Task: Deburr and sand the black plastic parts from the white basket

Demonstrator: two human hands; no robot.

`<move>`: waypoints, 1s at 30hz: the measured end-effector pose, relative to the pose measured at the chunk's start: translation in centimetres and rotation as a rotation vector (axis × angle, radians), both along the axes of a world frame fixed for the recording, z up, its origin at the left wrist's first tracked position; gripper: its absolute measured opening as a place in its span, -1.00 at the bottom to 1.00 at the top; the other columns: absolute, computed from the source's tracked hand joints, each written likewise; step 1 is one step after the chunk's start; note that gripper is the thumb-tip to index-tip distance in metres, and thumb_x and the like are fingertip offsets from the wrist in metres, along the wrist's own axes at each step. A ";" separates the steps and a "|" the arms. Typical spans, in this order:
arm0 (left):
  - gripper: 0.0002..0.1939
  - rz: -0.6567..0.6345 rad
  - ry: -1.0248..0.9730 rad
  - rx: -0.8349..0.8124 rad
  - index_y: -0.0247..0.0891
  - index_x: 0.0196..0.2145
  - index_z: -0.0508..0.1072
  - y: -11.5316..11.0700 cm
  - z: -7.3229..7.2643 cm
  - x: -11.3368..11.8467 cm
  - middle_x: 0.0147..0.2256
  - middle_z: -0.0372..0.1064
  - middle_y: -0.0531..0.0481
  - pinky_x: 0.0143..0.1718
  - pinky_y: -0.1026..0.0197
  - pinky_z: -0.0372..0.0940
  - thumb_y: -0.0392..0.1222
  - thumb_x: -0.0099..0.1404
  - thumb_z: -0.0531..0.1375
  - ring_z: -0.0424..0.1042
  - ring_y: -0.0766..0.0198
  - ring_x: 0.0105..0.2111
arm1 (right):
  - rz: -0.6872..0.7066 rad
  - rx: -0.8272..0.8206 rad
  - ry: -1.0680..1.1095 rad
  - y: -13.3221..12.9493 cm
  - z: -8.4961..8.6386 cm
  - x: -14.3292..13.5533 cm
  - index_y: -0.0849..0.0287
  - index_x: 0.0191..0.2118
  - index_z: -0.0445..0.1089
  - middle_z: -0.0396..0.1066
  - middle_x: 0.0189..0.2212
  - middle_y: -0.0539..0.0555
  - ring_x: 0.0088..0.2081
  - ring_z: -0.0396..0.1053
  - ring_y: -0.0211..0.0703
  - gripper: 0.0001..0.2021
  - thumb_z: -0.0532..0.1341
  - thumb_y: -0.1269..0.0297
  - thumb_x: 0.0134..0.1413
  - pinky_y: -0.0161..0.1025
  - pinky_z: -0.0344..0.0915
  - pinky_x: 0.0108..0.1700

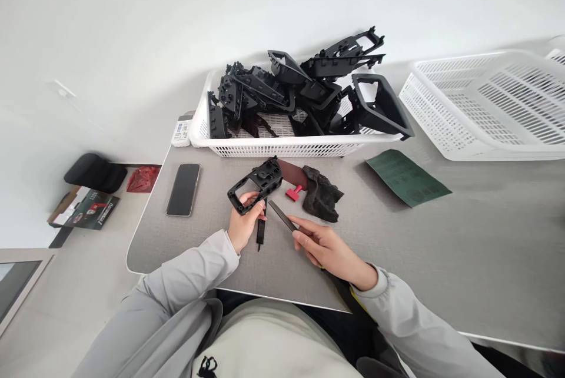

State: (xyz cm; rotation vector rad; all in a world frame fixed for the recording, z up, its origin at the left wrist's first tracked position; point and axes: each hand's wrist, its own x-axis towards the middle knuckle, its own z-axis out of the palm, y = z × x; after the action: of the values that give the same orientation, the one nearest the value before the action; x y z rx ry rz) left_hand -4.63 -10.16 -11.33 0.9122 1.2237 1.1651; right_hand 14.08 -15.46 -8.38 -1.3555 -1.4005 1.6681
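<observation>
My left hand (245, 222) is closed on a black plastic frame part (265, 176), tilted above the grey table. The part has a rectangular opening at its left end, and a narrow black arm hangs down beside my fingers. Between the fingers and thumb of my right hand (318, 244) is a flat grey file (281, 215), its tip pointing up and left, close to the part. Just behind lie a red clip-like piece (293, 192), a dark crumpled cloth (321, 195) and a brownish-red sheet (293, 173), partly covered.
A white basket (282, 147) full of black plastic parts stands at the back. Right of it are a green sheet (406, 178) and another white basket (450, 136). A phone (183, 189) and a small white box (182, 131) lie left. Cartons and a red bag (143, 179) are on the floor.
</observation>
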 end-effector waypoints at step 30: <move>-0.57 -0.178 -0.237 -0.068 -0.33 -0.34 0.54 -0.3 0.7 -0.3 -0.51 0.44 -0.02 -0.46 0.18 0.42 0.07 -0.07 0.40 0.41 0.30 -0.50 | 0.099 0.183 -0.101 -0.4 0.0 0.2 0.21 0.23 0.25 0.28 -0.54 -0.03 -0.64 0.09 -0.39 -0.51 0.04 0.11 0.27 -0.45 0.09 -0.67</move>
State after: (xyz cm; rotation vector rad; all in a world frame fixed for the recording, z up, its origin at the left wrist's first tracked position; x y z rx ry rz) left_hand -4.96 -10.45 -10.65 0.7900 0.9649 1.0498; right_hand 14.31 -15.82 -8.37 -1.3002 -1.6592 1.5083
